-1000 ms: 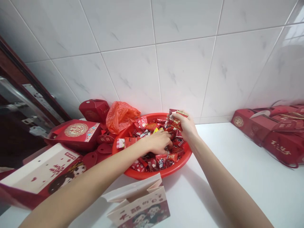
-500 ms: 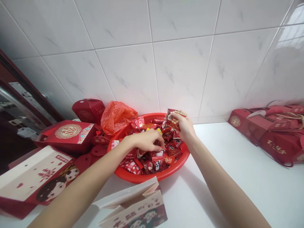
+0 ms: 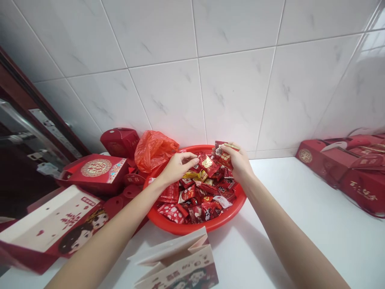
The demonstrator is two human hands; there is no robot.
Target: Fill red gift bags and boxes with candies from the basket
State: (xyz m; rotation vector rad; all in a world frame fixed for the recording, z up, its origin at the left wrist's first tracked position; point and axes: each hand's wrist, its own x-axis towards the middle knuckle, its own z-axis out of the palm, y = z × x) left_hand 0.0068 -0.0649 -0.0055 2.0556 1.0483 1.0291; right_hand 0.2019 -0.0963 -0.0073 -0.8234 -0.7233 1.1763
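Note:
A round red plastic basket [image 3: 192, 229] full of small wrapped sweets [image 3: 195, 200] is in the middle. My left hand [image 3: 182, 163] is over its far left part, thumb and fingertips pinched on the edge of a red candy packet [image 3: 208, 163] with gold print. At the basket's far right rim, my right hand [image 3: 239, 160] is closed round several candy packets [image 3: 222, 155], dark red with gold and white print. A cream paper gift box [image 3: 183, 265] with its top open stands in front of the basket, its lower part cut off by the frame.
Red and cream gift boxes [image 3: 93, 170] crowd the left side beside a crumpled red plastic bag [image 3: 155, 148]. More red boxes [image 3: 345, 164] with cords lie at the right. Behind the white tabletop [image 3: 279, 192] rises a tiled wall [image 3: 234, 96].
My left hand has lifted from the middle of the sweets toward the far side and now grips a red packet. My right hand keeps its packets at the far right rim.

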